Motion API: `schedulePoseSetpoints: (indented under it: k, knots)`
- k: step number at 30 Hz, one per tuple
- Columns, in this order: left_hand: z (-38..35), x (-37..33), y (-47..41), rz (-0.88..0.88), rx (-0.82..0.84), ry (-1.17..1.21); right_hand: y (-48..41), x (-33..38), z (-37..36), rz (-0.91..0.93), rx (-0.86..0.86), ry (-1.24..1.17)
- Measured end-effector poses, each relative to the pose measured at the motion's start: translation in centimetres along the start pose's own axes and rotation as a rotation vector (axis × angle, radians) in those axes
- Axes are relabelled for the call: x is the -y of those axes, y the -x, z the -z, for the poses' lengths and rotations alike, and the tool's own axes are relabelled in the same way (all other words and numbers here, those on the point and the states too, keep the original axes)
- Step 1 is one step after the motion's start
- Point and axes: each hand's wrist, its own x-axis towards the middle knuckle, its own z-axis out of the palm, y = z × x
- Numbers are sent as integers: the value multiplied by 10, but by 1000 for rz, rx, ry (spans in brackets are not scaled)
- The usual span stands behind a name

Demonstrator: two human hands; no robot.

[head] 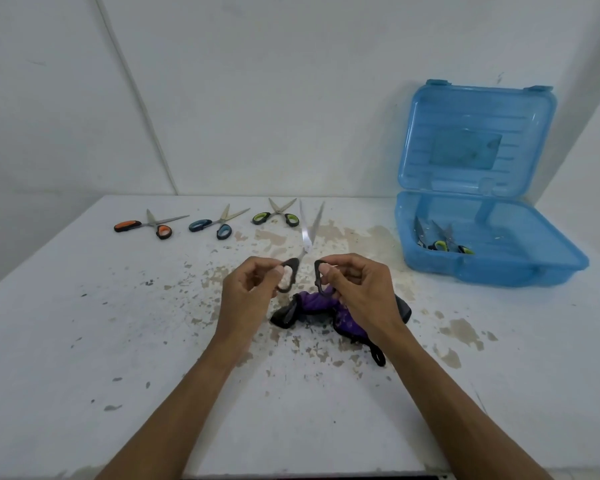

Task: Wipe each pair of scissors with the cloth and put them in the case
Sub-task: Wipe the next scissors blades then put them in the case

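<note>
Above the middle of the table (84, 341), I have a dark-handled pair of scissors (303, 258) held up off the surface, one handle loop in each hand. Left hand (250, 289) is closed on the left loop, thumb through or against it, I cannot tell which; right hand (355, 289) is pinched shut on the right loop. The loops are pulled apart, so the blades stand open in a narrow V pointing to the far side, their tips near the green-handled scissors (276, 216). The cloth (312, 306), purple and black and bunched, lies on the table just below and near of the handles, partly under my right hand; whether the fingers touch it I cannot tell. So the pair is in the grip but the cloth is not. My judgement: this is the start of a wipe, blades spread to expose the inner faces. To do it well I would keep the left hand on its loop, free the right to gather the cloth, then draw it from the pivot out to the tips along the flat, never across the edge, doing both faces of each blade. Close the blades before carrying them right to the open blue case (492, 258), where scissors already lie in the left part. Still waiting far left: orange-handled scissors (142, 226) and blue-handled scissors (212, 226).
</note>
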Motion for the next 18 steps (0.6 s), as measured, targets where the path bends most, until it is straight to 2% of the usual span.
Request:
schedulePoseSetpoints:
  k: [4, 7, 12, 15, 18]
  knots:
    - [-18, -6, 0, -164, 94, -169, -2, 1, 4, -22, -84, -13]
    - [-34, -12, -13, -161, 174, -210, -17, 10, 35, -39, -165, 35]
    - [-66, -1, -23, -136, 356, -356, -79, 13, 148, -89, -321, 371]
    - [-79, 9, -25, -179, 373, -454, -100, 1, 223, -186, -395, 622]
    - [-85, 15, -26, -201, 370, -497, -111, -14, 269, -325, -398, 763]
